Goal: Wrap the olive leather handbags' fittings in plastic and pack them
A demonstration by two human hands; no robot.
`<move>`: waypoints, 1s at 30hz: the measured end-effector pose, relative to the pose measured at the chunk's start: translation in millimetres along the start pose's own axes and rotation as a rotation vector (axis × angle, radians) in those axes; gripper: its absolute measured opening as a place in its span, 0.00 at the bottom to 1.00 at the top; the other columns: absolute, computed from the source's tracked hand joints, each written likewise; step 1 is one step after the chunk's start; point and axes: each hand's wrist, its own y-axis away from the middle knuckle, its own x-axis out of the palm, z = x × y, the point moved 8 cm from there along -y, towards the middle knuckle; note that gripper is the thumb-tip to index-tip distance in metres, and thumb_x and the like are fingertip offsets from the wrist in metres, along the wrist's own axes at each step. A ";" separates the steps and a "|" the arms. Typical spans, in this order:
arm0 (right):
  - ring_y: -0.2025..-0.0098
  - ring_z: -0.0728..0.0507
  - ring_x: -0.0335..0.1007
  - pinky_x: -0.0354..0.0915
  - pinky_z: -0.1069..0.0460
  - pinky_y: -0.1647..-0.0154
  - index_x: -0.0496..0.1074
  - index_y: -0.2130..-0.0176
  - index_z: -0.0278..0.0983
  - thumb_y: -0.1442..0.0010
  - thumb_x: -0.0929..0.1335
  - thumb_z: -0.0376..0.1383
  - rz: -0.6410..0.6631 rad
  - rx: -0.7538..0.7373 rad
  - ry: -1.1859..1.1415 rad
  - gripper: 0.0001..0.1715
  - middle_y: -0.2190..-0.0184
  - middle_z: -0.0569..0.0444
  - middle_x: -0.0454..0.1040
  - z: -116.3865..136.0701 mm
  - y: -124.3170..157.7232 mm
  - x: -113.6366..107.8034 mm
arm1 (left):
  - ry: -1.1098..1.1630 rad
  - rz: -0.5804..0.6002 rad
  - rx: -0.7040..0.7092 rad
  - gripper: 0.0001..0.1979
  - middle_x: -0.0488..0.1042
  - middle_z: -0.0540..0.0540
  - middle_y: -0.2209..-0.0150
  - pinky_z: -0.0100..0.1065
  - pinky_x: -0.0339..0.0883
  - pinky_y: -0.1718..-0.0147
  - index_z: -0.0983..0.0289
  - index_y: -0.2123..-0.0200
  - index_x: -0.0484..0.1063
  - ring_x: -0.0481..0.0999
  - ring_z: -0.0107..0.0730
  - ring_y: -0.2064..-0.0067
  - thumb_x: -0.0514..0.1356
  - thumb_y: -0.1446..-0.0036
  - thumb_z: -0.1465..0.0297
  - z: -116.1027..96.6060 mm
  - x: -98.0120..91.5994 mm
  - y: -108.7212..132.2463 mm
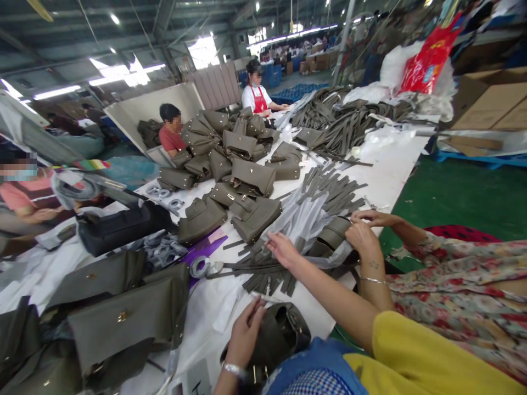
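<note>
My left hand (246, 332), with a silver bangle at its wrist, is at the left edge of a dark olive handbag (284, 329) in front of me. Its fingers are bent together against the bag, and part of the grip is hidden. A blue garment with a checked patch (317, 373) covers the bag's near side. My right hand (283, 249), at the end of a bare arm and yellow sleeve, reaches forward over a heap of olive straps (263, 269). Its fingers are stretched out and nothing shows in them.
To the right, a co-worker's hands (364, 233) are at a rolled olive piece (333, 236). Finished-looking olive bags (251, 175) pile up mid-table, with more bags (123, 315) at left. Grey coils (200, 267), a black bag (123, 227) and strap bundles (329, 192) lie around. Other people sit across.
</note>
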 end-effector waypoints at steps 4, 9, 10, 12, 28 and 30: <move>0.58 0.42 0.75 0.67 0.45 0.49 0.74 0.63 0.34 0.54 0.75 0.41 0.282 0.119 -0.210 0.19 0.62 0.50 0.78 -36.9 109.2 47.0 | 0.382 -0.150 0.097 0.36 0.60 0.66 0.37 0.44 0.67 0.46 0.61 0.35 0.46 0.65 0.42 0.39 0.48 0.40 0.49 -27.7 -0.2 -8.9; 0.54 0.44 0.72 0.66 0.50 0.51 0.74 0.57 0.36 0.54 0.76 0.36 0.515 0.347 -0.391 0.23 0.56 0.50 0.77 -60.4 181.8 51.6 | 0.705 -0.379 0.153 0.21 0.74 0.62 0.49 0.40 0.68 0.47 0.63 0.50 0.66 0.73 0.39 0.47 0.55 0.40 0.56 -44.8 -30.0 10.9; 0.54 0.45 0.72 0.67 0.51 0.52 0.74 0.55 0.37 0.51 0.75 0.38 0.494 0.402 -0.459 0.22 0.54 0.51 0.76 -62.3 181.5 44.8 | 0.740 -0.407 0.144 0.18 0.77 0.61 0.53 0.39 0.70 0.49 0.64 0.54 0.69 0.76 0.38 0.50 0.58 0.41 0.58 -46.1 -37.3 17.6; 0.55 0.47 0.72 0.67 0.53 0.54 0.73 0.54 0.38 0.45 0.72 0.41 0.404 0.471 -0.625 0.19 0.53 0.52 0.76 -61.8 170.7 27.4 | 0.782 -0.464 0.138 0.13 0.79 0.59 0.60 0.37 0.73 0.54 0.66 0.60 0.71 0.79 0.36 0.56 0.59 0.42 0.62 -50.1 -54.4 32.3; 0.62 0.49 0.75 0.71 0.56 0.57 0.76 0.64 0.34 0.49 0.75 0.36 0.211 0.304 -0.585 0.12 0.64 0.52 0.79 -50.2 173.2 -26.2 | 1.135 -0.334 0.129 0.23 0.67 0.64 0.42 0.44 0.68 0.46 0.62 0.44 0.63 0.68 0.42 0.41 0.54 0.39 0.58 -34.3 -30.9 46.0; 0.62 0.49 0.75 0.71 0.56 0.58 0.77 0.63 0.35 0.49 0.75 0.38 0.249 0.330 -0.493 0.13 0.63 0.52 0.79 -57.8 185.6 -21.4 | 1.088 -0.276 0.028 0.16 0.70 0.62 0.44 0.39 0.68 0.46 0.63 0.48 0.68 0.70 0.39 0.43 0.56 0.38 0.67 -25.1 8.7 41.3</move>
